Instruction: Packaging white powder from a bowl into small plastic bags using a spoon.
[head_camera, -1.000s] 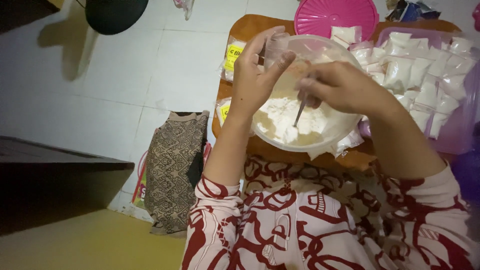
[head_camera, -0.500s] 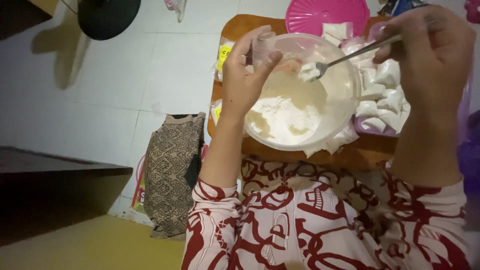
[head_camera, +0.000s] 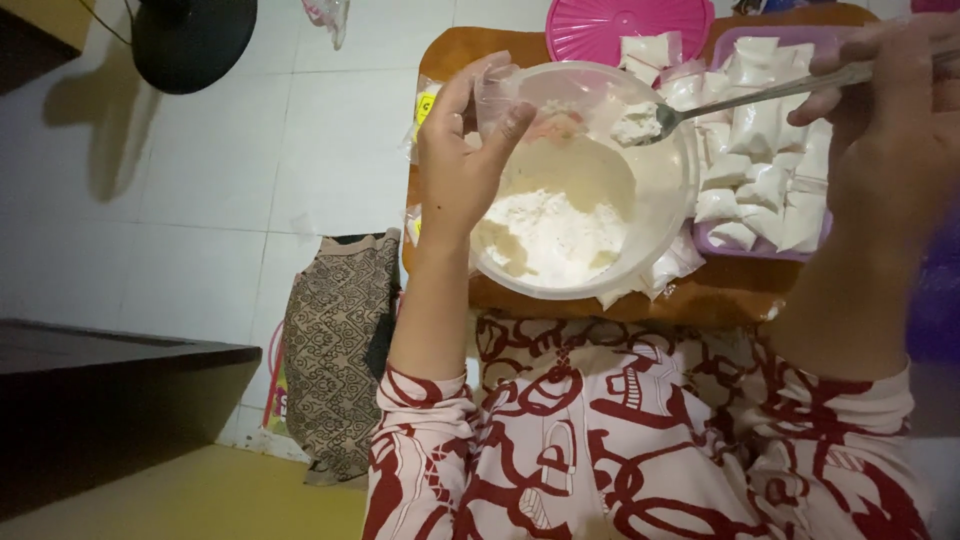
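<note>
My left hand (head_camera: 462, 160) holds a small clear plastic bag (head_camera: 520, 100) open above the near-left rim of a clear plastic bowl (head_camera: 668, 240) that has white flour (head_camera: 550, 235) in it. My right hand (head_camera: 890, 130) grips a metal spoon (head_camera: 740, 100) by its handle. The spoon's bowl, heaped with white flour, points left toward the mouth of the bag, just short of it. The bowl rests on a low brown wooden board (head_camera: 720, 300) in front of my lap.
A purple tray (head_camera: 765, 250) stacked with several filled small white bags stands right of the bowl. A pink round lid (head_camera: 600, 25) lies behind it. A patterned brown cloth (head_camera: 335, 340) lies on the white tiled floor to the left, and a dark round object (head_camera: 190, 40) is at top left.
My right hand lifted the spoon out of the flour, first up to the right, and now brings it loaded toward the bag. The left hand kept the bag over the bowl.
</note>
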